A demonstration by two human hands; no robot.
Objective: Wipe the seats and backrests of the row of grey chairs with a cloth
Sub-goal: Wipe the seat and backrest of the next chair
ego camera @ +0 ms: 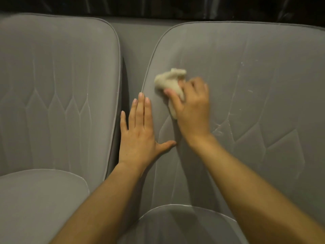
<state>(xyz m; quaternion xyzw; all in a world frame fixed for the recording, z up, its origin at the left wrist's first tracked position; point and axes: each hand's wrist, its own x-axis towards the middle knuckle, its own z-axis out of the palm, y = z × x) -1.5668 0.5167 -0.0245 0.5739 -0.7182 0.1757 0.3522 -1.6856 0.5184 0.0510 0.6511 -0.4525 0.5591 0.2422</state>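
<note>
Cloth [168, 83] gripped bunched by right hand [191, 106] against grey backrest [246, 76] — left hand [139, 134] flat on it, grip empty, fingers straight.

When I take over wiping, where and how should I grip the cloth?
Take the cloth by its bunched middle from the front, palm toward the backrest, as the right hand does; it is a crumpled wad against the upholstery, loose end poking up-left.

There is one wide-angle view only, worn on the person's head. It faces forward and down from close in, with the left grey quilted fabric backrest [58, 85] at nine o'clock and the right grey quilted fabric backrest [255, 71] at three o'clock.
</note>
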